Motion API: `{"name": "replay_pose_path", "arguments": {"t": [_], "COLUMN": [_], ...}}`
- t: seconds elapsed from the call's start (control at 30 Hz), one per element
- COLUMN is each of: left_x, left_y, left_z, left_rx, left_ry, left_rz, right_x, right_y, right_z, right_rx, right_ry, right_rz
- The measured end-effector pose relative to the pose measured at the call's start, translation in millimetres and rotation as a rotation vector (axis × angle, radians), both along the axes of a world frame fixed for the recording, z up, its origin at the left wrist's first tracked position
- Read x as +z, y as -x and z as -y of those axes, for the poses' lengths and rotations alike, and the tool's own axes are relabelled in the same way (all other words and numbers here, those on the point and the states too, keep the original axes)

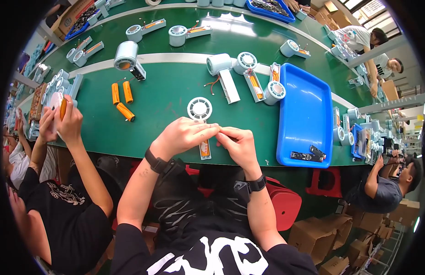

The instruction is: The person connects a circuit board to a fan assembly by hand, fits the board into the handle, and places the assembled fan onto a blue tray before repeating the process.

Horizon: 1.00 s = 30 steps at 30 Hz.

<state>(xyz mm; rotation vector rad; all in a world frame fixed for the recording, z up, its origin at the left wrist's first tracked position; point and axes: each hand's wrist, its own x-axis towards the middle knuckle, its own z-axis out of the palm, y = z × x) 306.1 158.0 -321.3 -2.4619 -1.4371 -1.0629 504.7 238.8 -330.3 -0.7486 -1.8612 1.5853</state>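
While the green counter point(162, 103) carries a blue tray point(306, 114), a pale fan unit point(199, 108) lies on it, partly beneath the left hand point(186, 136) and right hand point(239, 144), meeting at the tips (whether they pinch anything, I cannot tell); three orange cylinders point(128, 92) lie farther left.

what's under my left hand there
A round fan grille shows beyond your left hand, and an open handle with an orange part inside shows on the near side. What lies between is covered.
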Motion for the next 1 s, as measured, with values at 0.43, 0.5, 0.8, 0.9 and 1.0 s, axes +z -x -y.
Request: {"name": "replay_pose_path", "arguments": {"t": [0.43, 0.5, 0.8, 0.9, 1.0], "left_x": [10.9, 12.9, 15.8, 8.2, 4.5], "left_y": [2.5, 1.2, -5.2, -7.5, -10.1], "left_z": [-3.1, -4.3, 1.2, 0.2, 1.0], "left_rx": [-0.084, -0.107, -0.024, -0.021, 0.001], "left_ry": [0.094, 0.107, 0.174, 0.179, 0.197], "left_rz": [0.006, 0.034, 0.22, 0.301, 0.362], "right_x": [10.7, 14.6, 9.0, 8.8, 9.3], "right_y": [-7.0, -6.2, -3.3, -3.2, -2.1], "right_z": [-19.8, -22.5, -19.7, -21.2, -23.3], "right_rx": [0.155, 0.188, 0.177, 0.179, 0.211], "right_ry": [0.026, -0.006, 0.271, 0.365, 0.38], "right_rz": [0.079, 0.099, 0.042, -0.009, -0.01]}}
